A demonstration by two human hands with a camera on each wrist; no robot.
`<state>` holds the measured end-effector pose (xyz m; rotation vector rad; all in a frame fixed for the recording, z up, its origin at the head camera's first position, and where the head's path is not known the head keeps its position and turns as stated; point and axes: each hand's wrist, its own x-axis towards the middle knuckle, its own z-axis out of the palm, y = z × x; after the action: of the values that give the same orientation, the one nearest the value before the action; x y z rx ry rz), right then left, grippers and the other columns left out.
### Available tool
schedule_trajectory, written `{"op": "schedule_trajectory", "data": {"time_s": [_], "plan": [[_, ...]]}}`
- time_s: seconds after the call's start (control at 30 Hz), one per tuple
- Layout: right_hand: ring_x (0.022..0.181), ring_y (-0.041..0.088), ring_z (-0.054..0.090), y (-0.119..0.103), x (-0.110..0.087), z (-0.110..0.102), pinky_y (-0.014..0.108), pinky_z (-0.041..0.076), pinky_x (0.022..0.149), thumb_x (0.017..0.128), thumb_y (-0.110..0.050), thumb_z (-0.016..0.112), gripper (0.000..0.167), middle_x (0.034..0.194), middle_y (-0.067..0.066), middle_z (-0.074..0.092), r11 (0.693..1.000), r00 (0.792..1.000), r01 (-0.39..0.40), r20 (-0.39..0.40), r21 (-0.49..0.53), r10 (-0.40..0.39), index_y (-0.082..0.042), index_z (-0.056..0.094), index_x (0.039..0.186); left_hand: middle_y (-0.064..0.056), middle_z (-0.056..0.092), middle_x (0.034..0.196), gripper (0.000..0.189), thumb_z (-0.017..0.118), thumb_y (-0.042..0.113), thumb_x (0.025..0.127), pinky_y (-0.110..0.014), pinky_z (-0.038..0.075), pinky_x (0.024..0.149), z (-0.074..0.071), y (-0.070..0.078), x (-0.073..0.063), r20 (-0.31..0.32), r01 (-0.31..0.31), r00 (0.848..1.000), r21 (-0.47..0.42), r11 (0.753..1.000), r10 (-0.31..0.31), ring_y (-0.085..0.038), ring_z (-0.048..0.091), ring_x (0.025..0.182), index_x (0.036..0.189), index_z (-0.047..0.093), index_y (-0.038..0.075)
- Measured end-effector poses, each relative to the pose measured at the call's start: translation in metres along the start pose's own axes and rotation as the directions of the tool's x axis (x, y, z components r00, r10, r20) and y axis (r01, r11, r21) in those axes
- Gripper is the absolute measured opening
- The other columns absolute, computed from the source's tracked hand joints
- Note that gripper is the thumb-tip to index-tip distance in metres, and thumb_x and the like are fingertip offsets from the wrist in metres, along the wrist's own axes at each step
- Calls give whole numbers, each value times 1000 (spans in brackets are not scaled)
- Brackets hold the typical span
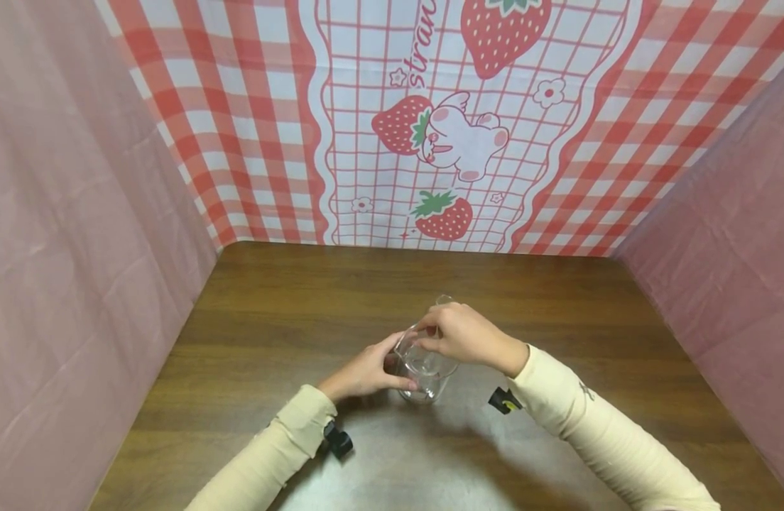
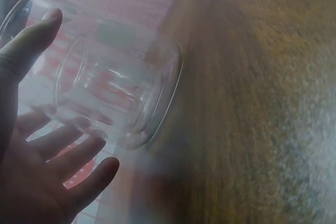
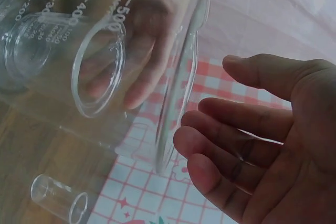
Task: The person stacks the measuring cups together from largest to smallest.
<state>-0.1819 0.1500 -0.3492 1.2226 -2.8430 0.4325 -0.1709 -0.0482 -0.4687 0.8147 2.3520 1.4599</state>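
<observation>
Patterned cloth (image 1: 264,135): red check with strawberries, standing behind the table.
Wooden table (image 1: 290,312): brown grain, under both hands.
Left hand (image 1: 369,369): holds the large beaker from the left, thumb on the near side, fingers parted along the far side.
Right hand (image 1: 465,333): above the large beaker's rim; fingers loosely bent, thumb apart from them, nothing pinched.
Large beaker (image 1: 426,375): clear glass, marked up to 500, between the hands over the table's middle.
Smaller beaker (image 3: 62,59): inside the large beaker, white markings, fine figures unclear.
Small glass vessel (image 3: 59,199): on the table, beyond the right hand.
</observation>
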Motion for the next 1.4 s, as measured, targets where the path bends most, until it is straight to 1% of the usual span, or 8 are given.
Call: {"op": "schedule_trajectory", "data": {"time_s": [0.2, 0.43, 0.57, 0.7, 0.8, 0.93, 1.17, 1.4], "plan": [[73, 10, 61, 3, 0, -3, 24, 52, 64, 84, -27, 77, 21, 82, 1, 72, 1000, 1000, 1, -27, -19, -2, -8, 77, 92, -8, 49, 148, 91, 83, 33, 76, -50, 41, 111, 2, 0, -1, 1, 7, 1000, 3, 1000, -7, -27, 50, 133, 151, 33, 17], [69, 10, 61, 7, 1, -9, 24, 52, 63, 83, -24, 77, 19, 77, -2, 68, 999, 999, -23, -36, -27, 22, -7, 76, 91, -12, 49, 146, 97, 86, 32, 73, -50, 41, 110, 4, 3, 0, -19, 36, 999, -6, 999, -36, -29, 51, 131, 151, 30, 16], [69, 11, 63, 11, 2, -11, 22, 51, 61, 84, -23, 75, 17, 80, 0, 71, 1000, 999, -22, -36, -13, 21, -7, 76, 92, -12, 48, 147, 99, 87, 29, 72, -49, 41, 111, 5, 4, 2, -35, 22, 999, -8, 1000, -23, -29, 50, 131, 152, 30, 15], [69, 7, 60, 17, 3, -14, 21, 50, 60, 85, -21, 75, 15, 84, 1, 73, 1000, 999, -23, -47, 11, 23, -8, 76, 91, -9, 43, 153, 100, 87, 28, 71, -48, 36, 115, 7, 4, 3, -30, 7, 1000, -15, 1000, -7, -27, 45, 137, 152, 30, 13], [68, 5, 58, 22, 4, -16, 20, 49, 59, 85, -20, 74, 13, 82, 0, 73, 998, 997, -50, -53, 45, 52, -8, 76, 91, -8, 41, 154, 99, 87, 29, 72, -48, 35, 116, 7, 4, 3, -25, 1, 1000, -17, 1000, -2, -26, 44, 138, 152, 30, 12], [67, 4, 58, 27, 4, -20, 21, 49, 60, 85, -20, 74, 14, 76, -3, 71, 991, 992, -104, -62, 84, 109, -8, 76, 92, -9, 44, 152, 97, 86, 29, 73, -48, 38, 114, 7, 4, 3, -25, 2, 1000, -17, 1000, -2, -27, 48, 135, 151, 31, 12], [69, 8, 60, 37, 4, -24, 25, 51, 63, 85, -19, 74, 13, 76, 0, 70, 984, 981, -158, -98, 76, 165, -7, 75, 91, -9, 45, 151, 95, 85, 27, 75, -43, 48, 105, 7, 4, 3, -22, 0, 1000, -29, 1000, -1, -28, 53, 128, 152, 31, 13], [70, 11, 62, 43, 7, -27, 29, 53, 64, 84, -19, 75, 15, 79, 2, 72, 970, 965, -232, -105, 79, 239, -6, 75, 92, -11, 45, 151, 94, 85, 25, 74, -45, 49, 104, 7, 4, 3, -19, -2, 1000, -39, 999, 1, -30, 54, 128, 150, 32, 8]]}}
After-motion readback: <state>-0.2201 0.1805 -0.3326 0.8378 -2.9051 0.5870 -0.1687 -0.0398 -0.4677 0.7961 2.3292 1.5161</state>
